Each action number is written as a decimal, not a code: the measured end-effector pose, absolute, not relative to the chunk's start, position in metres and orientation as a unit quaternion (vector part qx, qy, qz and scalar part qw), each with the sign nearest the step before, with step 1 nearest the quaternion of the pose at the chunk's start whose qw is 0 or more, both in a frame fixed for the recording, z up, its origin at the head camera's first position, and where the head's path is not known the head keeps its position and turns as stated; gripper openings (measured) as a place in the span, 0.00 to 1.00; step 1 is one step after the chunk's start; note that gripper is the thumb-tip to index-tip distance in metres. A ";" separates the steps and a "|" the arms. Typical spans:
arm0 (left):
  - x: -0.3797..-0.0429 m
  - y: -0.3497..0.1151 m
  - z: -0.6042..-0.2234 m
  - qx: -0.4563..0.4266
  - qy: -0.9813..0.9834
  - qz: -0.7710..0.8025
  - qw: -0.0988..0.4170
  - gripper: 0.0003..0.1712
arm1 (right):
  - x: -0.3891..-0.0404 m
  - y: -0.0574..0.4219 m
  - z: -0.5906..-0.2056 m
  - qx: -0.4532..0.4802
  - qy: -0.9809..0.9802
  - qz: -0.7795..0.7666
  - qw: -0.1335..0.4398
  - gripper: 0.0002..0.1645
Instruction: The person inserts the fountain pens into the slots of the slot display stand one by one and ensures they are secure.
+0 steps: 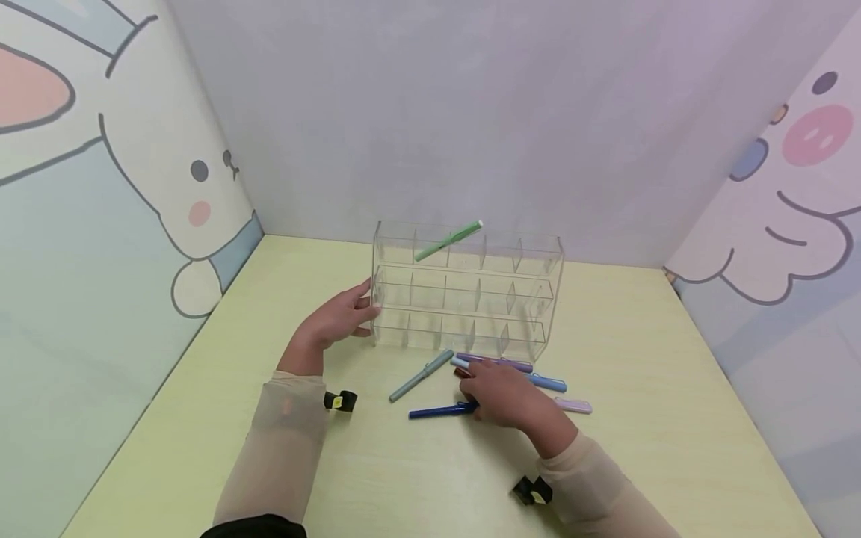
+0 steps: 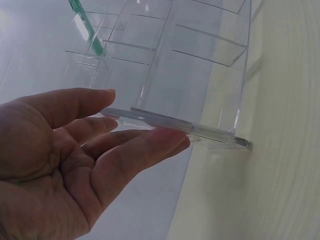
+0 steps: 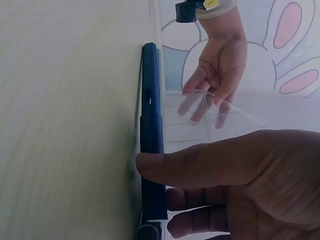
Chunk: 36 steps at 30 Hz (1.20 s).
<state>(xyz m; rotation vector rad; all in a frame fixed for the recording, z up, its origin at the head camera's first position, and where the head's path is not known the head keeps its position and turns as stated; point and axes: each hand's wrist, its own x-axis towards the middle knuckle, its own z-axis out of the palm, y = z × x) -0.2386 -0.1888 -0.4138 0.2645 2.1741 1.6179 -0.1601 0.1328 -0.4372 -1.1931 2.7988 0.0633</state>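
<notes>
A clear acrylic rack [image 1: 464, 299] with three tiers of compartments stands on the table. My left hand [image 1: 339, 317] rests its fingertips against the rack's left side panel, its fingers loosely extended in the left wrist view. My right hand [image 1: 501, 392] pinches a dark blue pen [image 3: 152, 130] between thumb and fingers, and the pen lies close to the tabletop. Around that hand lie a grey-green pen [image 1: 421, 376], a purple pen [image 1: 511, 365], a light blue pen [image 1: 548, 383] and a pale lilac pen [image 1: 575, 406]. A dark reddish pen is mostly hidden beneath the fingers.
A green pen [image 1: 448, 240] lies slanted across the rack's top tier. Wrist-worn black devices [image 1: 341, 401] sit at both sleeves. The pale wooden table [image 1: 673, 418] is bounded by a grey back wall [image 1: 471, 112] and side panels printed with cartoon animals.
</notes>
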 end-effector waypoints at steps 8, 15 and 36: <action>-0.239 -0.189 -0.414 0.096 0.779 0.583 0.209 0.40 | -0.163 0.144 -0.420 -0.374 0.923 -0.050 0.076 0.10; -0.238 -0.188 -0.412 0.098 0.781 0.581 0.206 0.42 | -0.166 0.154 -0.398 -0.376 0.911 -0.138 0.099 0.06; -0.237 -0.189 -0.412 0.099 0.782 0.579 0.207 0.40 | -0.170 0.185 -0.370 -0.366 0.876 -0.303 0.075 0.07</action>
